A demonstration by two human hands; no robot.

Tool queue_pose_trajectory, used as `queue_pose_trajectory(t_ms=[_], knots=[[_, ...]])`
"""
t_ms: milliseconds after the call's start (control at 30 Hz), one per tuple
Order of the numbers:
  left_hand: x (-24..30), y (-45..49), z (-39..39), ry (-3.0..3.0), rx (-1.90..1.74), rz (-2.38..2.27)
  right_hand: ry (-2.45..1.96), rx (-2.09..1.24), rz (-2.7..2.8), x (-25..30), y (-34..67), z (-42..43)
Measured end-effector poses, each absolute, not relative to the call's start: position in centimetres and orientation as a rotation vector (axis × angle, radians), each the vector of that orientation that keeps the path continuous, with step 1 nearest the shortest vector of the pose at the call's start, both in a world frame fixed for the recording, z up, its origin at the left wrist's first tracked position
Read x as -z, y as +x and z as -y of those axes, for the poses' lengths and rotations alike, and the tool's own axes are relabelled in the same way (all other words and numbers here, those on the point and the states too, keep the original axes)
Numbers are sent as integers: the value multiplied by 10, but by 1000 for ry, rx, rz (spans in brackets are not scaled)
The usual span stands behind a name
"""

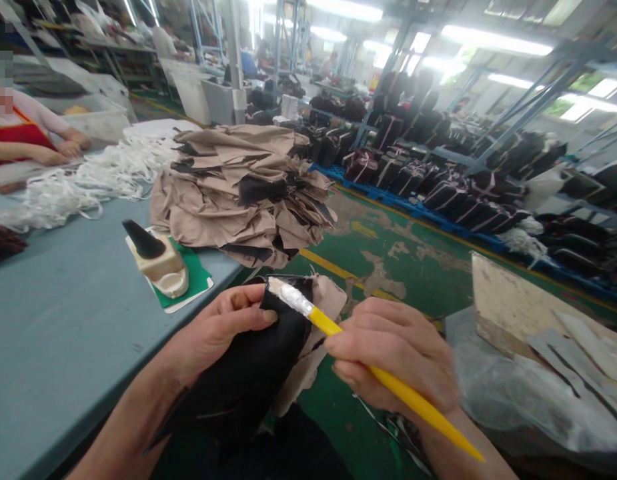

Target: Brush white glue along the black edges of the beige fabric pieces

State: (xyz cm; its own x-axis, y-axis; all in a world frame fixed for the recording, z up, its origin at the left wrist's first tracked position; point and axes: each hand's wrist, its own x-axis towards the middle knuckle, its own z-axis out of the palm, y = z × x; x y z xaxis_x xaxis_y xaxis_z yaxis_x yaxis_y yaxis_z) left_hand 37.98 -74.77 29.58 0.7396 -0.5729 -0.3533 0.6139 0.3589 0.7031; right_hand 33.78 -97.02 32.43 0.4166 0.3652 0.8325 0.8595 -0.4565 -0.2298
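Note:
My left hand (233,320) pinches the upper edge of a black fabric piece (268,360), thumb on the near side, fingers behind. A beige lining (328,300) hangs at the right of that piece. In my right hand (395,350) is a yellow-handled paintbrush (423,407), its handle sloping down to the right. Its whitish bristles rest against the black piece's top edge, close to my left fingertips. On the table to the left stands a cream-coloured container (163,267) with a black spout-like top (145,241), set on a green and white card (203,283).
A tall pile of beige and black fabric pieces (228,200) covers the far end of the blue-grey table (78,320). White strips (103,173) lie behind, near a co-worker's hands (63,148). Boards and plastic wrap (508,393) stand at right. Stacked black goods (438,193) line a blue pallet.

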Motion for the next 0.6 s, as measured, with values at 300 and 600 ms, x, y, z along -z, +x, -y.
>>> queue_pose_trajectory(t_ms=[300, 600], knots=[[-292, 380, 746, 969, 751, -65, -2076, 1049, 880, -319, 330, 986], [-292, 376, 750, 994, 676, -101, -2331, 1027, 990, -317, 327, 962]])
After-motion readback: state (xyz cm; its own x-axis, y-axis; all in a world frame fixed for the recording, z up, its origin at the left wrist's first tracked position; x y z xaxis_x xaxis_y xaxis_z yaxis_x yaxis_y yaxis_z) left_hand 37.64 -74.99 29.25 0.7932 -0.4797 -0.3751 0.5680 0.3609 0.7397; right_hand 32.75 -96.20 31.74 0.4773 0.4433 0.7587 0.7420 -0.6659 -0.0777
